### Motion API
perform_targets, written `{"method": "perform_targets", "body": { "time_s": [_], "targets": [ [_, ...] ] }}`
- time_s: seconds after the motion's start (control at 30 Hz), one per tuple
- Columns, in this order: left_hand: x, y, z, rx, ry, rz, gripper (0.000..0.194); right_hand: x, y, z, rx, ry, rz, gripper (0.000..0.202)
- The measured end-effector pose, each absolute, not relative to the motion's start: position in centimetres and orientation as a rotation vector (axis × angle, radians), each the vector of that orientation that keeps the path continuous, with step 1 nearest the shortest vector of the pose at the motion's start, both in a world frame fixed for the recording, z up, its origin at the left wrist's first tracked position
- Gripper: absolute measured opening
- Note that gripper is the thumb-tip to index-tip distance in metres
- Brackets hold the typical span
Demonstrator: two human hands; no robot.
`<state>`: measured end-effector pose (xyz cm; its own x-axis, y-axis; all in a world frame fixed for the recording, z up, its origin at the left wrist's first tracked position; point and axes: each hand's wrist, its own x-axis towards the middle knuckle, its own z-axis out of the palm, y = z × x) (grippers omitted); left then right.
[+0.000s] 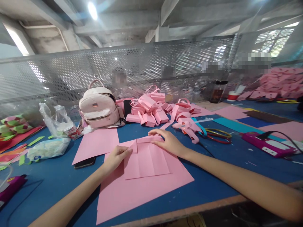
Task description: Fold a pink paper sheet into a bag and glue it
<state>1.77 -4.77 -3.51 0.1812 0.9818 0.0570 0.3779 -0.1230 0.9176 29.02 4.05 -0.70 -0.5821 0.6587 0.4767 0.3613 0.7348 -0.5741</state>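
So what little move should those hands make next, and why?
Perhaps the right fingers should press the top fold flat: they are at that narrow folded edge of the pink paper, while the left fingers are at its upper left, seemingly steadying it.

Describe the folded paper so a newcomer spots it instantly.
On the blue table, find the big pink sheet at the front. The folded paper lies on it, between left hand and right hand. Its creases and top flaps set it apart from the sheet beneath.
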Motion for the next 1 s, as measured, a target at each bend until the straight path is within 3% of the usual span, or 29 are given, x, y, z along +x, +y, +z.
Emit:
{"method": "perform_targets", "body": {
  "time_s": [0.17,0.27,0.37,0.67,1.0],
  "targets": [
    [2.0,-4.8,-3.4,1.693,1.291,0.929,0.037,26.4,2.0,2.0,-0.571,-2.501,0.373,0.032],
    [2.1,-5.0,-3.3,1.731,1.281,0.921,0.041,23.7,1.5,3.2,-0.515,-2.642,0.344,0.019],
    [1.9,-5.0,-3.4,1.758,1.291,0.909,0.04,21.6,2.0,3.9,-0.499,-2.751,0.405,0.005],
    [2.1,-4.6,-3.3,1.784,1.338,0.895,0.035,21.5,5.2,4.1,-0.638,-2.715,0.75,0.013],
    [2.0,-4.8,-3.4,1.776,1.345,0.938,0.035,21.8,6.0,3.6,-0.654,-2.578,0.87,0.012]
  ]
}}
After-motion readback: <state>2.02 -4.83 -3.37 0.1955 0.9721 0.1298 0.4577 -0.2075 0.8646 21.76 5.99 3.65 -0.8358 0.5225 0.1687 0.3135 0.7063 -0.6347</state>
